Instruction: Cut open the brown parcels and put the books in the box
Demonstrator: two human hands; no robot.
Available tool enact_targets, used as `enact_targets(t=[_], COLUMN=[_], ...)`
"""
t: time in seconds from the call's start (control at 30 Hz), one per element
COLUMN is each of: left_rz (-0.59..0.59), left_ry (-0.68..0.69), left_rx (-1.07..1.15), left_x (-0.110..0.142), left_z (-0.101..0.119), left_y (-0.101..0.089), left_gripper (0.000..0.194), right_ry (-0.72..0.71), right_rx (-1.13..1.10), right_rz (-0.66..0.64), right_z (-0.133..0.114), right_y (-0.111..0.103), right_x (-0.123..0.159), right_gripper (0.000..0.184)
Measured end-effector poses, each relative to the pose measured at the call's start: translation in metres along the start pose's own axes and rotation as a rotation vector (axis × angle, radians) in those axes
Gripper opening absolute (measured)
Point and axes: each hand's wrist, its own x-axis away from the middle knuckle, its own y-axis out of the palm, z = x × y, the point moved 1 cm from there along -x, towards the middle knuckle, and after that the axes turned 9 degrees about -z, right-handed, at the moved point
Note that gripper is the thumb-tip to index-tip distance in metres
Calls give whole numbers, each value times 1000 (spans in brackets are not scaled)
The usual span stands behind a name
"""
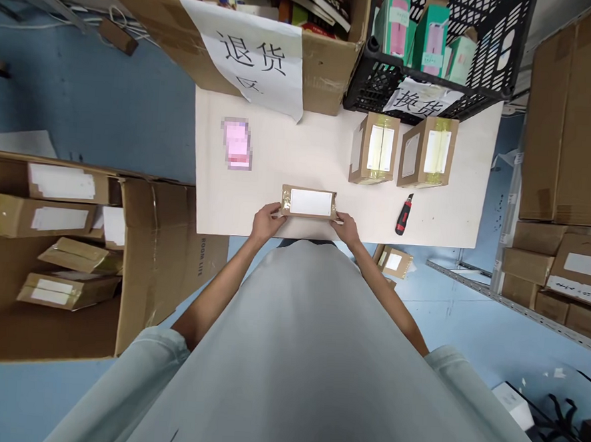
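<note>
Left hand (266, 223) and right hand (347, 229) curled, pinching a small carton (310, 202) by its ends; looks unopened tbh, two boxes (381, 148) too, knife (404, 215) untouched.

Single head-worn view, facing steeply down from above the surface (300, 148), upper centre; the wearer's shirt (292, 354), nearest the lens, fills lower centre.

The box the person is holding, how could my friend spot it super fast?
Find the white table, then look at the edge nearest the person. There, between the left hand and right hand, is a brown box with a white label. Unlike the two boxes by the black crate, it has a hand at each end.
</note>
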Motion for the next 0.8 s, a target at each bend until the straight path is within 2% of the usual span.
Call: enact_targets(t=[0.13, 0.23, 0.33, 0.47, 0.6, 0.7, 0.8], left_rz=[-15, 0, -46, -54, -34, -58, -75], left_ry=[9, -54, -115, -129, -142, -124, -65], left_rx=[29, -48, -95, -84, -63, -48, -62], left_x=[0, -3, -5, 3, 17, 27, 37], left_z=[3, 2, -1, -7, -10, -5, 10], left_y=[-8, -10, -8, -5, -3, 1, 6], left_gripper=[50, 43, 36, 42, 45, 42, 43], right_ry=[-43, -45, -11, 22, 32, 38, 58], right_rx=[-23, -35, -36, -57, -96, -128, -163], right_rz=[42, 78, 77, 87, 105, 106, 125], right_z=[-7, -11, -10, 0, 14, 23, 34], right_y=[-10, -11, -8, -4, -3, 0, 1], right_x=[-2, -7, -12, -10, 2, 6, 3], right_gripper=[33, 34, 29, 20, 28, 26, 27])
